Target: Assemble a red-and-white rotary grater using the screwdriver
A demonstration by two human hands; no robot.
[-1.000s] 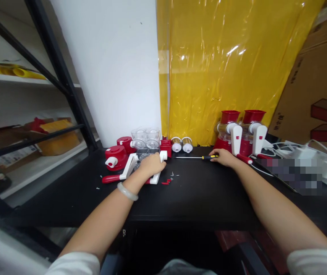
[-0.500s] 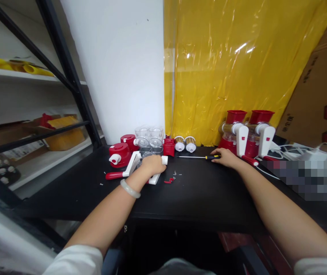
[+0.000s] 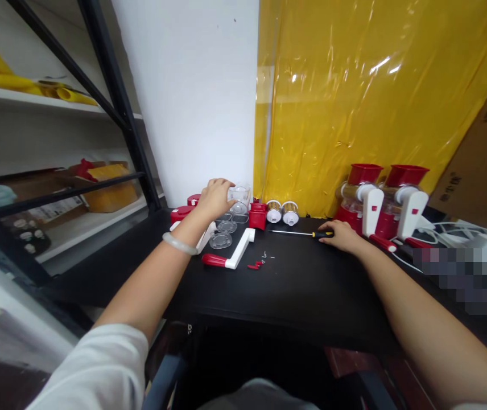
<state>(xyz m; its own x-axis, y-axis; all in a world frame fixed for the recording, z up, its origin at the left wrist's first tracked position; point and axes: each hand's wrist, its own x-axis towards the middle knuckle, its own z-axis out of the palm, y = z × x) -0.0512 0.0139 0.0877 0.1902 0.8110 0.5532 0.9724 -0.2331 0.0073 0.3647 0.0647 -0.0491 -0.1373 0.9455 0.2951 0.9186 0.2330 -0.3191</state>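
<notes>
My left hand [image 3: 217, 198], a pale bangle on its wrist, reaches over the clear plastic housings [image 3: 240, 196] at the back of the table. Its thumb and fingers are apart, and it partly hides the housing beneath. My right hand [image 3: 341, 236] has its fingers closed around the black and yellow handle of a screwdriver [image 3: 298, 234], which lies along the tabletop with its shaft pointing left. Between the hands lies a white crank handle with a red grip [image 3: 237, 253]. Clear round discs [image 3: 221, 241] sit beside it, and a second white crank [image 3: 205, 239] is partly behind my left forearm.
Red bases [image 3: 182, 214] stand behind my left forearm. A red hopper [image 3: 258, 216] and two metal grater drums [image 3: 281, 212] line the back. Small red pieces and screws [image 3: 257, 265] lie mid-table. Two assembled rotary graters [image 3: 371, 199] and white cables [image 3: 452, 228] are at the right.
My left hand has left the white crank handle, now lying in full view, and moved back to the clear housings. My right hand stays at the screwdriver. The camera view has shifted slightly left.
</notes>
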